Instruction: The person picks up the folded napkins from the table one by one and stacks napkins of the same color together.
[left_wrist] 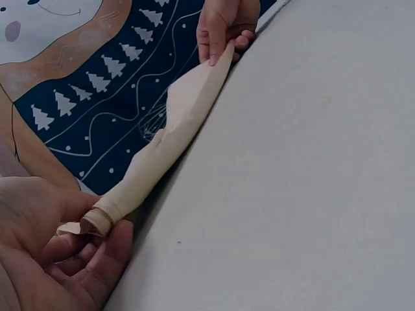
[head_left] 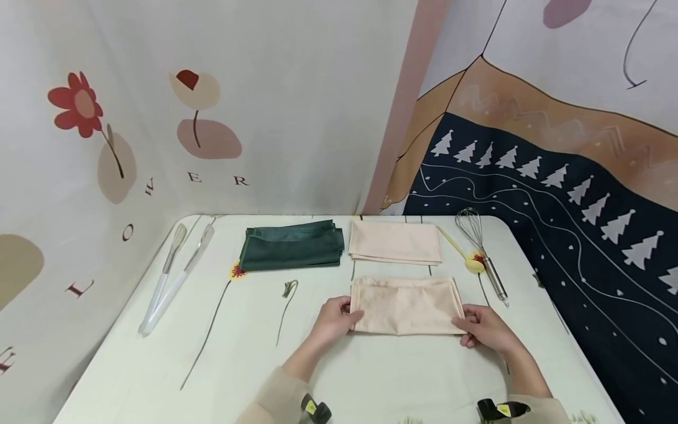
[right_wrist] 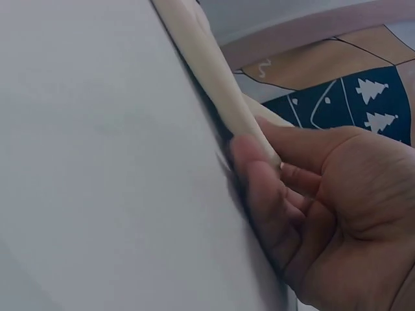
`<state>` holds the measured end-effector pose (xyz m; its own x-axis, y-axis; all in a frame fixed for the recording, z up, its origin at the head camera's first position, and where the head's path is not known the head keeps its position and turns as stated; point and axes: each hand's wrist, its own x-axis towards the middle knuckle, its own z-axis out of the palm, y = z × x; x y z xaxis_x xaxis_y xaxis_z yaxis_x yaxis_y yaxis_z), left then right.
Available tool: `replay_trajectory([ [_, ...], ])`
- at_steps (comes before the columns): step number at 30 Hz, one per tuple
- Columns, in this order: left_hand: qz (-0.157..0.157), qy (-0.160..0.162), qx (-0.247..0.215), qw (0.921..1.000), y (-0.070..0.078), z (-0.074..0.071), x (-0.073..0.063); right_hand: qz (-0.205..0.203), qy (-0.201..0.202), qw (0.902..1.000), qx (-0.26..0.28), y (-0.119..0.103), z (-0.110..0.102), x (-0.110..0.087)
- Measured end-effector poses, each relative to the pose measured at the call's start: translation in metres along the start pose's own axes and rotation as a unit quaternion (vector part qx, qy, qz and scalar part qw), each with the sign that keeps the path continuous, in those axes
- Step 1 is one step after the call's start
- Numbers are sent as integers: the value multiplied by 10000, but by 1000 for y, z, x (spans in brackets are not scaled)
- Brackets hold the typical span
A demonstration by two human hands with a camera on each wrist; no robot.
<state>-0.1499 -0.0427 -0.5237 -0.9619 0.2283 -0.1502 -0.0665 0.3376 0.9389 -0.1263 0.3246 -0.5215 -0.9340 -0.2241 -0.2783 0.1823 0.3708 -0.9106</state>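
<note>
A folded peach cloth (head_left: 405, 306) spans the space between both hands near the middle of the table. The left hand (head_left: 337, 316) pinches its left end, thumb on top and fingers beneath; the left wrist view shows the stacked layers of the cloth (left_wrist: 146, 172) between thumb and fingers. At the other end, the right hand (head_left: 483, 327) pinches the near right corner. In the right wrist view the right hand (right_wrist: 331, 201) has its thumb and fingertips around the cloth's edge (right_wrist: 220, 91), close over the table.
Behind lie a folded dark green cloth (head_left: 291, 246) and another folded peach cloth (head_left: 394, 241). A whisk (head_left: 489, 271) and a yellow spoon (head_left: 473, 264) are at the right. White-handled tongs (head_left: 165, 294) lie at the left of the table (head_left: 238, 365). Printed curtains (head_left: 296, 106) stand behind.
</note>
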Motion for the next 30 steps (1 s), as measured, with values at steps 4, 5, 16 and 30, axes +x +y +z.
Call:
replay_trajectory([
  [4, -6, 103, -126, 9999, -2, 1, 5, -49, 357, 9992, -186, 2, 4, 1],
  [5, -20, 145, -175, 9997, -2, 2, 6, -55, 448, 9988, -216, 2, 5, 2],
  [16, -208, 517, -614, 9966, 1, 1, 14, -157, 1207, 9920, -323, -6, 14, 9],
  [30, -291, 955, -616, 9931, 16, -8, 36, -421, 1723, 9838, -263, -18, 16, 28],
])
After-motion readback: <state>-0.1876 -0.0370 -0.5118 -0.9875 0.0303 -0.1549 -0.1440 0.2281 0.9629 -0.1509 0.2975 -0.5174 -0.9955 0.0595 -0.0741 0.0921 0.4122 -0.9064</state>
